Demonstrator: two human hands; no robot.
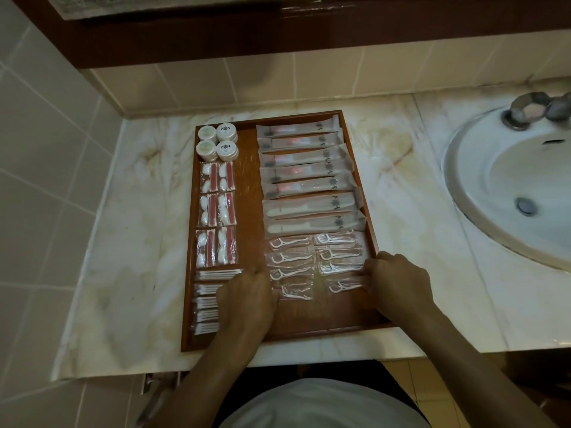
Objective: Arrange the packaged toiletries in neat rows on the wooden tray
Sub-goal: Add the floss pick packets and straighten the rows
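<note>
The marble counter (417, 211) carries the wooden tray (309, 316), which lies to the left of the white sink (509, 186). On the tray, long sachets (306, 180) fill the far right part, floss pick packets (312, 261) sit in two columns just nearer than them, and down the tray's left side run four round tubs (217, 142), red-and-white packets (216, 213) and cotton swab packets (207, 304). The right hand (398, 281), at the tray's right rim, pinches the end of a floss pick packet (343, 285) with curled fingers, while the left hand (247, 299) rests knuckles-up at the tray's near middle, fingers curled under; whether they grip anything cannot be told

Reddish-brown wooden tray (250, 186) on cream, yellow-veined marble counter (129, 230); white sink (482, 168).
</note>
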